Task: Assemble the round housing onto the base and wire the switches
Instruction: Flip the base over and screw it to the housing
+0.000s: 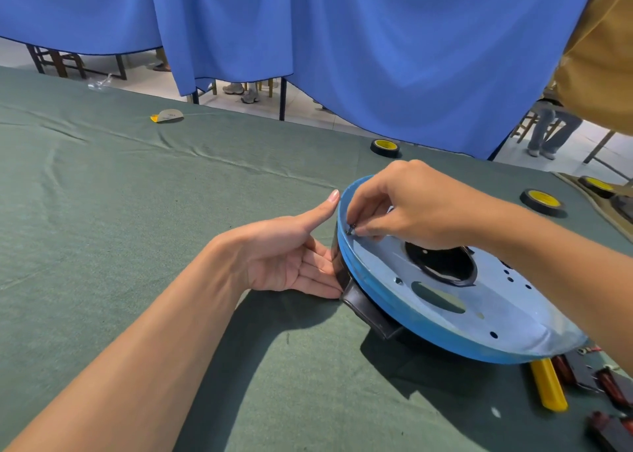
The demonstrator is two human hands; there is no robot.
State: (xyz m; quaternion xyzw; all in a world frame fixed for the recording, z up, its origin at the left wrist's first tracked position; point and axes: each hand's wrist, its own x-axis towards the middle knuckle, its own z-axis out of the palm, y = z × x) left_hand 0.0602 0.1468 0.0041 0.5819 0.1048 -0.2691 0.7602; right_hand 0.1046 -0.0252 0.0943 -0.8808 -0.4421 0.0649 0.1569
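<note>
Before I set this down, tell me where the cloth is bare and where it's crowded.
Bare: the green cloth left of the left hand, out to the paper scrap; also the strip between the left forearm and the yellow bar. Crowded: around the blue housing, where the right hand pinches a screw, tape rolls behind, dark parts beside the bar.

A wrinkled green cloth covers the surface (137,211), with blue curtains (376,40) hanging behind it. Three black tape rolls with yellow cores sit toward the far right: one (384,147) at the edge, two (542,202) (597,186) farther right. A grey half-disc (168,115) (yellow at one end) lies far left. Shoes (241,91) show under the curtain.
</note>
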